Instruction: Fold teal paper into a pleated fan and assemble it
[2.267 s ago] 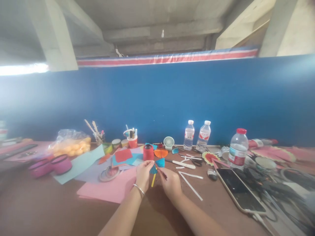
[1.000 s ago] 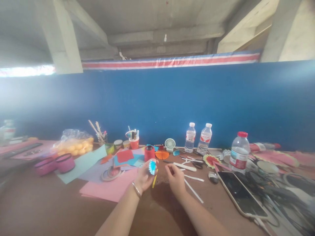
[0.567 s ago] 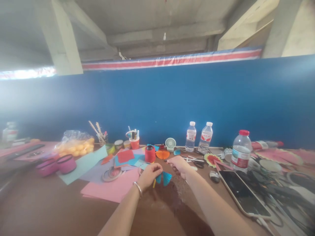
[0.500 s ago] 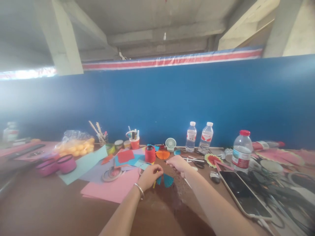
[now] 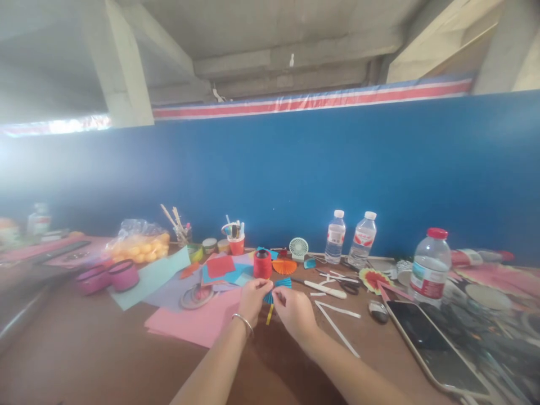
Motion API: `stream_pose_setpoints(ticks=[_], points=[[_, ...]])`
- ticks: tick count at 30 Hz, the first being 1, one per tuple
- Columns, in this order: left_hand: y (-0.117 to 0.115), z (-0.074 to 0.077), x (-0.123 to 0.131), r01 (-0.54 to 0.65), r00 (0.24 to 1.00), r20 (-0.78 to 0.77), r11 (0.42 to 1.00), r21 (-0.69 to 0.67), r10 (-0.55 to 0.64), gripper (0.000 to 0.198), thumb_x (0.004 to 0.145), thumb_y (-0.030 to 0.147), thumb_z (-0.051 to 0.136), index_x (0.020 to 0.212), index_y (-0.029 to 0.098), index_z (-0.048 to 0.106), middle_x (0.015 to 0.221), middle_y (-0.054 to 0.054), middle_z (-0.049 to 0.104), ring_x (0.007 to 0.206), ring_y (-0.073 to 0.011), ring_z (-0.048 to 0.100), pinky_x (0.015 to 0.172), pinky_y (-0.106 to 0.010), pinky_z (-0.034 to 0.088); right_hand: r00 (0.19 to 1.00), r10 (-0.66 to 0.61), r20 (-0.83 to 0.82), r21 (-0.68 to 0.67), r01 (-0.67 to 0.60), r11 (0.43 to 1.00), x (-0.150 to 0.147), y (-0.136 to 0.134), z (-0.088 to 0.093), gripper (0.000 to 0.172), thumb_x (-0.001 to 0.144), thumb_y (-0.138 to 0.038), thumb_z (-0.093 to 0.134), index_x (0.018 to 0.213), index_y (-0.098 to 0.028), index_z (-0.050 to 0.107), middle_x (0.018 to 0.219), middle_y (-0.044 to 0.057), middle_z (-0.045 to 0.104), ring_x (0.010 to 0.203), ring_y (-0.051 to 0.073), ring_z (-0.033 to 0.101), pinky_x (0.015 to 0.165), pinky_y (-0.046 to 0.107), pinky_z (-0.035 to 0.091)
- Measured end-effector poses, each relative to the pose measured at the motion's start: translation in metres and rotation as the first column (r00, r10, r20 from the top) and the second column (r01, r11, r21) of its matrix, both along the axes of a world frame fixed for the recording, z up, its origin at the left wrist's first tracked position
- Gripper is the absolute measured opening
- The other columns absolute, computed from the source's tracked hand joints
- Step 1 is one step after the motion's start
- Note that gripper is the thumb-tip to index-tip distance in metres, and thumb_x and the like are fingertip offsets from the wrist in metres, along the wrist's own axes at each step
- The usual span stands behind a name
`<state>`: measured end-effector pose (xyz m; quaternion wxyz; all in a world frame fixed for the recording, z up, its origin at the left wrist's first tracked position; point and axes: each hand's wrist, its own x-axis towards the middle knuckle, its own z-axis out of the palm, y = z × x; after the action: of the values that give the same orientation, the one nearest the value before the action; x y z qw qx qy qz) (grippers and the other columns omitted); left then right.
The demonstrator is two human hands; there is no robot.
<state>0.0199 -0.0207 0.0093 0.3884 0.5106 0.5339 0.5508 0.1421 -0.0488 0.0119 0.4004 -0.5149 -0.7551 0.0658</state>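
My left hand (image 5: 255, 301), wearing a silver bangle, pinches a blue pleated paper fan (image 5: 284, 283) at its left side. Right beside it, my right hand (image 5: 295, 315) has thumb and fingers pressed together at the same fan, the fingertips of both hands nearly touching. Part of the fan is hidden behind the fingers. A narrow yellow strip (image 5: 270, 314) hangs below, between the hands. Just behind them stands a red spool-like roll (image 5: 262, 264), with an orange pleated paper fan (image 5: 284, 266) to its right.
Pink paper sheets (image 5: 189, 322) and tape rings (image 5: 196, 296) lie left. To the right are white strips (image 5: 337, 329), a white-handled tool (image 5: 324, 289), black scissors (image 5: 351, 288), a phone (image 5: 436, 343) and a large bottle (image 5: 431, 267). A small fan (image 5: 298, 247) stands behind.
My right hand has come back from near the tools to meet my left hand at the blue fan. The fan has turned and sits higher between the fingers. The view has shifted slightly left.
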Motion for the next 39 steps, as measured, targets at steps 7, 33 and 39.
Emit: stream_pose_setpoints(ticks=[7, 33, 39], points=[[-0.001, -0.001, 0.003, 0.096, 0.894, 0.438, 0.995, 0.014, -0.093, 0.022, 0.06, 0.03, 0.063, 0.07, 0.011, 0.06, 0.066, -0.003, 0.06, 0.059, -0.0114, 0.054, 0.056, -0.021, 0.039, 0.988, 0.148, 0.035, 0.103, -0.151, 0.983, 0.017, 0.005, -0.016, 0.027, 0.081, -0.024, 0.037, 0.085, -0.02, 0.063, 0.072, 0.006, 0.065, 0.068, 0.016, 0.057, 0.062, 0.021, 0.034], [-0.012, 0.004, 0.01, 0.361, 0.783, -0.567, 0.929, 0.077, -0.257, 0.012, 0.062, 0.023, 0.053, 0.057, 0.018, 0.062, 0.059, 0.0, 0.058, 0.06, -0.0142, 0.047, 0.058, -0.023, 0.032, 0.837, -0.109, -0.536, -0.53, -0.234, 0.815, 0.036, 0.041, 0.008, 0.017, 0.06, -0.027, 0.053, 0.053, -0.013, 0.06, 0.034, -0.007, 0.033, 0.034, 0.005, 0.023, 0.038, 0.02, 0.016], [-0.003, -0.009, 0.006, 0.209, 0.916, -0.359, 0.977, 0.044, -0.18, 0.016, 0.064, 0.023, 0.05, 0.065, 0.016, 0.064, 0.059, -0.001, 0.059, 0.058, -0.0147, 0.049, 0.054, -0.023, 0.035, 0.968, 0.017, -0.25, -0.208, -0.071, 0.976, 0.015, 0.017, 0.007, 0.019, 0.069, -0.025, 0.047, 0.06, -0.019, 0.063, 0.051, 0.001, 0.058, 0.046, 0.011, 0.046, 0.045, 0.021, 0.026]])
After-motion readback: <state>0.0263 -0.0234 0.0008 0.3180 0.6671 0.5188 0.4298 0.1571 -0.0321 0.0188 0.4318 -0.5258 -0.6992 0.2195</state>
